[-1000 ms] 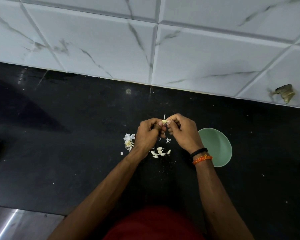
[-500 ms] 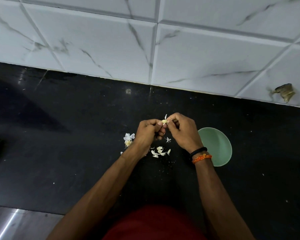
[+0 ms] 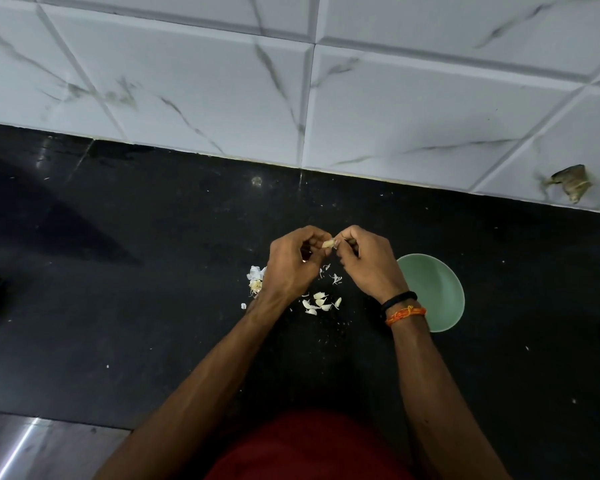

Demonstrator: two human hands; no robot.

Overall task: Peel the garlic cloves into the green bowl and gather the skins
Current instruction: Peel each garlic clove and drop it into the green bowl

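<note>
A: What could go wrong here?

B: The clove (image 3: 328, 243) is tiny. Both hands pinch it up in the air, over the worktop (image 3: 153, 271). If a finger slips, I think it could pop out and land on the worktop and not in the bowl (image 3: 440, 296).

A: Where is the bowl?

B: Just to the right, beside the right wrist. It is not under the clove, so a drop would miss it.

A: What else?

B: Bits of skin (image 3: 335, 278) could fall all over. Some already lie under the hands, near the loose cloves (image 3: 321, 303). More mess means more to gather later.

A: How is the grip?

B: The left hand (image 3: 293, 263) has its fingers curled tight and pinches one end of the clove. The right hand (image 3: 368, 261) pinches the other end with thumb and finger. Neither hand is open. I cannot tell how much skin is left on it.
</note>
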